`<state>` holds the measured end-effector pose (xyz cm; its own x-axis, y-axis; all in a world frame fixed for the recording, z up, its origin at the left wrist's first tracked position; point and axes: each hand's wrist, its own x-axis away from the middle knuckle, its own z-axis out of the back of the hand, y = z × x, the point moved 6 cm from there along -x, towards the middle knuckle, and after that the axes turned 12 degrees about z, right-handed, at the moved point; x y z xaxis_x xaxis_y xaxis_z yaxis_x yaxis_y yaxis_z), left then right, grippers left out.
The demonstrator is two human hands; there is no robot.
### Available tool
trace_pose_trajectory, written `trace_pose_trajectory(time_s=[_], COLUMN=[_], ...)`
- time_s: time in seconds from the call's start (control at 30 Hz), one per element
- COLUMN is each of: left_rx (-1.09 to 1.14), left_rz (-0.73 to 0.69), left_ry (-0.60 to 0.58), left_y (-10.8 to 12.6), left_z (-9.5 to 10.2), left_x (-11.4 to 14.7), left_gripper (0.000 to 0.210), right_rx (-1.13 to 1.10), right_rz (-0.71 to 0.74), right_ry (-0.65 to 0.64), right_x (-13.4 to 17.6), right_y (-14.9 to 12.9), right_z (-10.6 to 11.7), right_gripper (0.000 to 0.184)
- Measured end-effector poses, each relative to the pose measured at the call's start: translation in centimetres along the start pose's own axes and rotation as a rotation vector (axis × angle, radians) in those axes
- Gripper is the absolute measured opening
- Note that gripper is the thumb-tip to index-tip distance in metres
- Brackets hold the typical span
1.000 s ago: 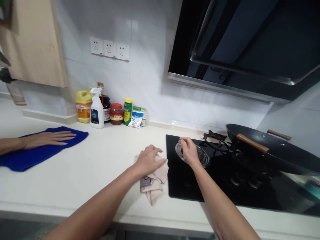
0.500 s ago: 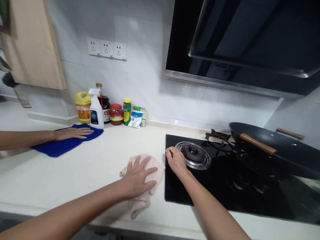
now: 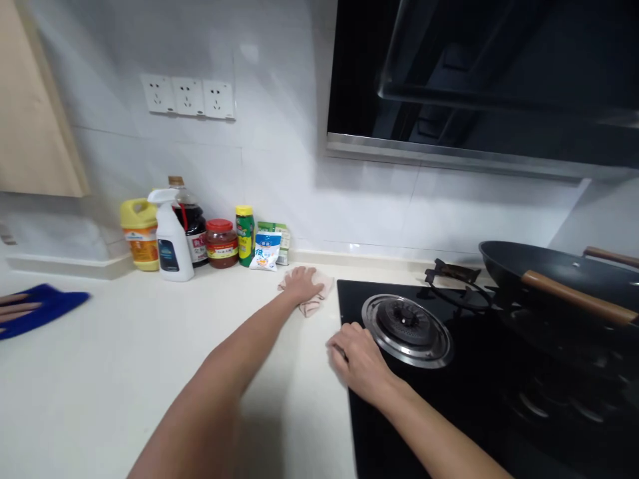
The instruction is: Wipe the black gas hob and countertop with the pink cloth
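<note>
My left hand lies flat with its fingers stretched over a pale pink cloth, pressing it to the white countertop near the back wall. The cloth is bunched and partly hidden under the hand. At the left edge of the black cooktop rests my right hand, its fingers loosely curled and nothing visible in them. A round burner without a pot support is just beyond it. A small white-and-blue packet stands a little left of the cloth.
A spray bottle, a yellow jug, a dark sauce bottle, a red-lidded jar and a green shaker line the wall. Another person's hand is on a blue cloth at left. A wok sits at right beneath the range hood.
My left hand has pushed the pink cloth away from me, toward the back wall. My right hand stays at the cooktop's edge. The view has shifted right, leaving the other person's hand partly out of frame.
</note>
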<state>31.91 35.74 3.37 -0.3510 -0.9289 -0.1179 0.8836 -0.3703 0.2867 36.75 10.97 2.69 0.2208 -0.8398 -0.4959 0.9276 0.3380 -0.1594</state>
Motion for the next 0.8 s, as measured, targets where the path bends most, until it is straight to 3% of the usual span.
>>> trace_pose_trajectory(time_s=[0.13, 0.23, 0.33, 0.47, 0.6, 0.8], left_rx=[-0.008, -0.009, -0.018, -0.033, -0.050, -0.108], left_rz=[0.024, 0.029, 0.019, -0.006, 0.032, 0.281], left_ry=[-0.020, -0.050, -0.072, -0.070, -0.047, 0.010], left_y=[-0.6, -1.0, -1.7, -4.0, -8.8, -19.9], left_z=[-0.5, -0.8, -0.8, 0.1, 2.3, 7.6], left_x=[-4.4, -5.4, -4.3, -0.5, 4.2, 9.2], left_gripper=[0.070, 0.076, 0.073, 0.064, 0.060, 0.062], right_rx=[-0.008, -0.023, -0.034, -0.036, -0.045, -0.019], right_rz=[-0.004, -0.020, -0.026, -0.023, -0.040, -0.055], right_ry=[-0.027, -0.047, -0.054, -0.067, -0.071, -0.109], right_x=[0.1, 0.0, 0.0, 0.1, 0.3, 0.6], right_y=[0.3, 0.6, 0.9, 1.2, 1.4, 0.8], right_z=[-0.3, -0.4, -0.4, -0.4, -0.4, -0.3], right_gripper=[0.015, 0.016, 0.017, 0.016, 0.016, 0.018])
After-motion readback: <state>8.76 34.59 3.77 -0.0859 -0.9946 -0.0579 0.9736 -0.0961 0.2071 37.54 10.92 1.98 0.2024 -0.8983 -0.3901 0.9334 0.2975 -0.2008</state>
